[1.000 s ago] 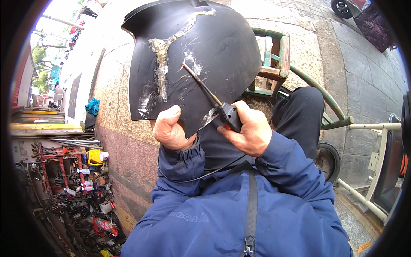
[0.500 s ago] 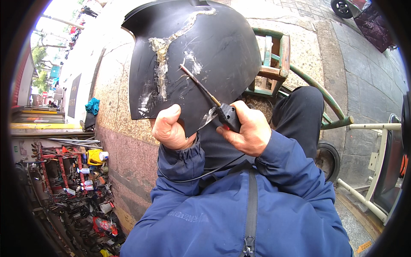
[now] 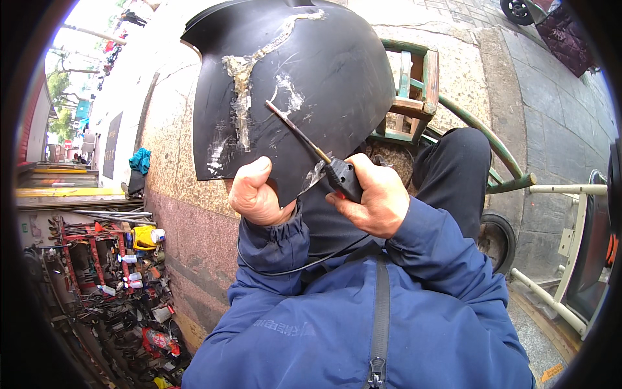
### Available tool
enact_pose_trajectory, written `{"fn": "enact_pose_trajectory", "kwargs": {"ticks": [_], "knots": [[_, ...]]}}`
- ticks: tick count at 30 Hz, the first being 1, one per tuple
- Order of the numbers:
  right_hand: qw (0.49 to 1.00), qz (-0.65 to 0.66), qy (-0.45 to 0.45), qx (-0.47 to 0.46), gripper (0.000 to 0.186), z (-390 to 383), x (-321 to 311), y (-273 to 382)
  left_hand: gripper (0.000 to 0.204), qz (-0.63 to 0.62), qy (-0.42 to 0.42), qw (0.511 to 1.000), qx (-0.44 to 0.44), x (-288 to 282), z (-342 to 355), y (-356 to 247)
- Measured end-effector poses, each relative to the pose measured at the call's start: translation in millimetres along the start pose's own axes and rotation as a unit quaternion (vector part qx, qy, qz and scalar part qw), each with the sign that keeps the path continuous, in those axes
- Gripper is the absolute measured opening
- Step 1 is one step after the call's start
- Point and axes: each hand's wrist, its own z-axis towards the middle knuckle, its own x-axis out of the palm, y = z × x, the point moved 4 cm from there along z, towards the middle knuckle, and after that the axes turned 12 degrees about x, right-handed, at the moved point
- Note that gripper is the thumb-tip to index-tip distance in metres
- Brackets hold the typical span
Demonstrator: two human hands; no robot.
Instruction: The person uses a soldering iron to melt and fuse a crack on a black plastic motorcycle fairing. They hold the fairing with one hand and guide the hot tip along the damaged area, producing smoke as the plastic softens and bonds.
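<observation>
A curved black plastic panel [image 3: 346,84] lies tilted above my lap, with a pale, rough, branching seam [image 3: 241,78] and whitish scuffs on it. My left hand [image 3: 253,194] is closed on its lower edge, thumb on the front face. In my right hand [image 3: 374,198] is a black-handled heating tool [image 3: 345,176] with a long, thin metal rod. The rod's tip is at the panel's surface, just right of the seam; whether it touches cannot be told. A black cable [image 3: 304,266] runs across my jacket.
Behind the panel stand green wooden stools [image 3: 421,81]. A loose tire [image 3: 497,240] and a pale metal-framed chair [image 3: 560,194] are at right. Tools, bottles and a yellow container [image 3: 146,238] crowd the lower left. A wheeled vehicle [image 3: 557,35] is at the far upper right.
The tool's tip has moved slightly left and down across the panel, toward the seam. Both hands and the panel have shifted very slightly up and left.
</observation>
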Motion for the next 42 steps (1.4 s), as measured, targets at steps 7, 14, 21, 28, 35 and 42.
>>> {"fn": "enact_pose_trajectory", "kwargs": {"ticks": [7, 14, 21, 28, 35, 42], "knots": [[1.0, -0.017, -0.018, 0.005, 0.037, 2, -4, -6, 0.053, 0.002, 0.005, 1.0, 0.001, -1, 1, -1], [1.0, -0.012, -0.025, 0.014, 0.037, 0, -2, -8, 0.054, -0.059, 0.008, 0.998, 0.005, 1, 4, -1], [0.999, 0.004, -0.016, 0.034, 0.037, 0, -4, -6, 0.055, -0.028, 0.007, 0.999, 0.021, -3, 4, 1], [0.998, 0.002, -0.022, 0.054, 0.037, 1, -8, -3, 0.057, -0.024, 0.019, 0.999, 0.026, -1, 3, 1], [0.999, 0.005, -0.048, 0.018, 0.036, 5, -12, 3, 0.059, -0.094, 0.0, 0.995, 0.018, 14, 2, 0], [0.999, -0.013, -0.031, 0.029, 0.036, 10, -15, 7, 0.056, -0.187, 0.052, 0.98, -0.051, 32, -3, -10]]}}
